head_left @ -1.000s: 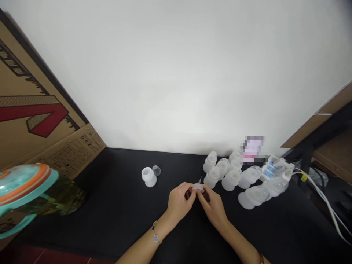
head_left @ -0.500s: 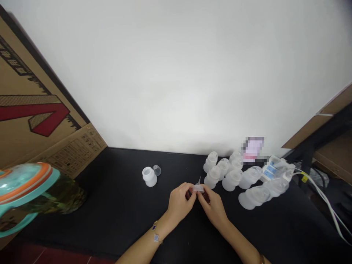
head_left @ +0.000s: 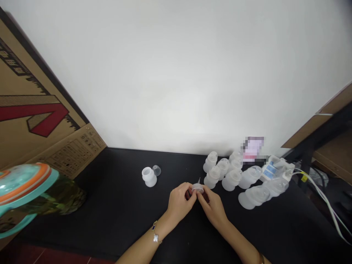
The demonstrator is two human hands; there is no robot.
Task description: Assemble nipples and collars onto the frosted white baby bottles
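My left hand [head_left: 180,201] and my right hand [head_left: 213,207] meet over the black table [head_left: 115,209], fingertips pinched together on a small clear plastic piece [head_left: 198,188]. Both hands are closed on it. A bracelet sits on my left wrist. Just beyond my right hand lies a cluster of several small translucent white bottles [head_left: 233,176]. To the left of my hands stands a single white bottle body [head_left: 149,176] with a clear cap [head_left: 156,170] beside it.
A large cardboard box [head_left: 35,113] leans at the left. A teal and orange lidded container [head_left: 24,190] is at the near left. White cables and a power strip [head_left: 277,167] lie at the right, under a wooden shelf [head_left: 327,121]. A white wall stands behind the table.
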